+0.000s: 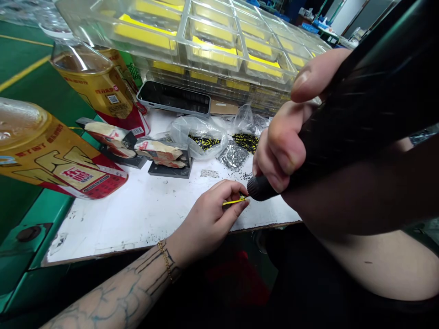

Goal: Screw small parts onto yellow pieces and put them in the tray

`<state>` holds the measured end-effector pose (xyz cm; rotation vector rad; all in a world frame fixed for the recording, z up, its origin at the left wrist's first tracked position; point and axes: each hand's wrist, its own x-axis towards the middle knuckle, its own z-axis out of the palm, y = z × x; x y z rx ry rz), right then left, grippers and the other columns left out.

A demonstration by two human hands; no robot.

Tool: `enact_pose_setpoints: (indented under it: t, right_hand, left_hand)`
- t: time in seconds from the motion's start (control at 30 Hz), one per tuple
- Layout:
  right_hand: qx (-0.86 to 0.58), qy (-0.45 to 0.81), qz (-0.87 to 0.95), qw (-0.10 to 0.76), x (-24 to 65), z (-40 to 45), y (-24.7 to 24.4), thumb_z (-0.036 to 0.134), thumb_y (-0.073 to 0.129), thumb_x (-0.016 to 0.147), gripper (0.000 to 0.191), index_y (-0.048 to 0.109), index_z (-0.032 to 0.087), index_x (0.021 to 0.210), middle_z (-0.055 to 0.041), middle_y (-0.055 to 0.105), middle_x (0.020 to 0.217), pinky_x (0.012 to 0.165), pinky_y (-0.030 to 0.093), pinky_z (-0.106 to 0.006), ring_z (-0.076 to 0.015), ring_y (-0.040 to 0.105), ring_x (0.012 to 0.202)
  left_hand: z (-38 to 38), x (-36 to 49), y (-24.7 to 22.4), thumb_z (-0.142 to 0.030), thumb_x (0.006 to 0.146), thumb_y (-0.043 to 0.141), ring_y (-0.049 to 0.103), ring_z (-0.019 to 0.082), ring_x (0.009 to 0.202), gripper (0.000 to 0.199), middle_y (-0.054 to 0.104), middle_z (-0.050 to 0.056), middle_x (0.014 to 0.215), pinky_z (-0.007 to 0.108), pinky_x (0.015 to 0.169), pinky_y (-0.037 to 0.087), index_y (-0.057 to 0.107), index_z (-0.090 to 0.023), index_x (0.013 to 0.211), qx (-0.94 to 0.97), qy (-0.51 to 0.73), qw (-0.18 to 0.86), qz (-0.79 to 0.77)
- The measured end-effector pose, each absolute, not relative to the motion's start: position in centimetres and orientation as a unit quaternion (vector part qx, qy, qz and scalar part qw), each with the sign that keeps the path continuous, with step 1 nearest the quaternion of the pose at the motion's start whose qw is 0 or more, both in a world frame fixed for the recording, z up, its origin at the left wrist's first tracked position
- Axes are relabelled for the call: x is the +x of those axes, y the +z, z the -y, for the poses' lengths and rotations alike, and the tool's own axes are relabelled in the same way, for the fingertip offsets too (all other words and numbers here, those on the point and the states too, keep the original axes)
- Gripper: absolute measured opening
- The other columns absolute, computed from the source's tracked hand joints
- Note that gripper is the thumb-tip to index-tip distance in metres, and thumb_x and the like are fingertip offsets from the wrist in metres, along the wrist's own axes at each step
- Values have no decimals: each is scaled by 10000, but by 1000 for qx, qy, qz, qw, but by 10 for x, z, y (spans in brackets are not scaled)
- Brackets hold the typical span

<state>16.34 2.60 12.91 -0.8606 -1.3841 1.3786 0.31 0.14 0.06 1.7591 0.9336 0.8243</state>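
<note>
White workbench [137,224]: left fingers [233,189] pinch one yellow strip [233,201]; right fingers [281,151] wrap one black handle [260,188].

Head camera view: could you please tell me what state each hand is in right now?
Left hand: closed, pinching a small yellow strip.
Right hand: closed, holding a black handheld tool.

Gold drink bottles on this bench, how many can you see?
2. One gold drink bottle sits at the far left of the view; a second gold drink bottle sits beyond it, beside the clear compartment tray. Others could be hidden behind them.
</note>
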Motion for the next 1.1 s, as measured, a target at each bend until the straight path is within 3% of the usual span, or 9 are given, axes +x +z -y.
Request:
enact_pose_setpoints:
  t: [0.17,0.57,0.77,0.93,1.1]
  right_hand:
    - [-317,566,568,506,163,-23,124,338,693,806,154,600,327,928,61,594,596,456,464,-287,-163,562,470]
    - [-325,567,572,496,157,-26,127,450,674,786,221,563,307,914,72,573,564,439,452,-288,-144,521,427]
    - [-363,586,535,488,142,-28,130,609,594,797,333,510,297,877,47,515,500,424,430,-331,-178,459,393]
    - [-334,563,533,535,136,-28,124,730,464,850,457,554,287,914,8,511,557,409,377,-307,-180,444,449]
    - [-340,563,524,541,129,-27,124,861,424,784,651,604,238,845,8,476,486,369,308,-286,-148,396,387]
  left_hand:
    - [-1,3,1,-285,1004,502,600,192,925,158,645,51,1011,302,849,484,590,-198,1101,719,331,478,-380]
    - [-1,4,-1,-266,993,528,616,189,938,165,666,49,1046,299,861,489,606,-203,1123,712,356,470,-380]
    - [-4,3,-1,-302,983,548,634,202,960,171,675,65,1033,313,891,511,615,-189,1092,703,367,476,-380]
    - [-7,1,-2,-338,990,529,641,227,1033,228,674,101,1099,334,905,530,595,-176,1136,692,362,493,-383]
    - [-7,1,-2,-343,990,530,652,229,1018,236,690,106,1098,332,872,533,615,-171,1128,705,356,472,-392]
